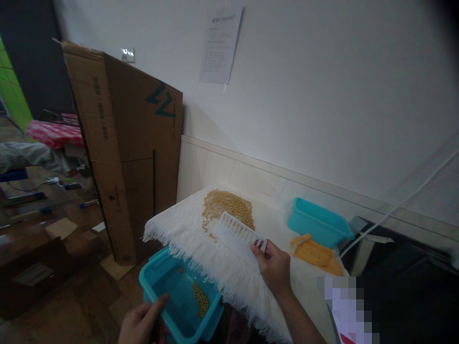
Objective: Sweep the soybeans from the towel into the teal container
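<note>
My right hand grips one end of a white plastic piece with a row of slots, pinched between thumb and fingers. Its far end reaches the near edge of a pile of yellow beans, perhaps soybeans, spread on a white fringed tablecloth. Below the cloth's hanging edge, my left hand is closed on the near left rim of a blue plastic bin. Inside the bin lie a small heap of beans and a few scattered ones.
A second blue bin stands at the table's right, behind an orange cloth or bag. A tall cardboard box rises on the left. The wall borders the table's back, and a pale cable slants down at right.
</note>
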Demonstrator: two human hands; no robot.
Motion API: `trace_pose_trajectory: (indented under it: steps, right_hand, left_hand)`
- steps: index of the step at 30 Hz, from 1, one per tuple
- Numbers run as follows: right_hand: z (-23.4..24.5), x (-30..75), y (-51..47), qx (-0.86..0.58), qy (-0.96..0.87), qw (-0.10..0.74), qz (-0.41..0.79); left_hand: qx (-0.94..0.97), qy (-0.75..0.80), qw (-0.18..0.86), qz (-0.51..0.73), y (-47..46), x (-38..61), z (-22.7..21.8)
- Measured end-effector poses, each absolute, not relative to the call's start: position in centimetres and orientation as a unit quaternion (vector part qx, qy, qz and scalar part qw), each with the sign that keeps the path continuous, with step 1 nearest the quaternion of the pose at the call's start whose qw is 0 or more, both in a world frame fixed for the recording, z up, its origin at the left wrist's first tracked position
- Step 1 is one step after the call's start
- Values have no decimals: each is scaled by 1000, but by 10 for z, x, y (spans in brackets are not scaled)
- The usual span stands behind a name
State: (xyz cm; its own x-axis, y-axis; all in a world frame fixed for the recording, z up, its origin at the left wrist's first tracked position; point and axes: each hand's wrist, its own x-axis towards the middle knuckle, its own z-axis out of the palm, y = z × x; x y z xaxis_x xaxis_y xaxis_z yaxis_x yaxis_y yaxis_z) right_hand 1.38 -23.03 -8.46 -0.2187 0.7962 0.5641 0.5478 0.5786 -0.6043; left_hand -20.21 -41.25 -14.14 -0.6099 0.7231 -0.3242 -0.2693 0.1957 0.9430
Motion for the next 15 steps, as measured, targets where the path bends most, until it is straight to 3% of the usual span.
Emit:
trace_pose_trajectory:
  steps: [15]
  right_hand:
    - [-90, 10, -230, -427, -755, 462, 186]
  left_hand:
    - [182, 672, 386, 605, -413, -203, -142]
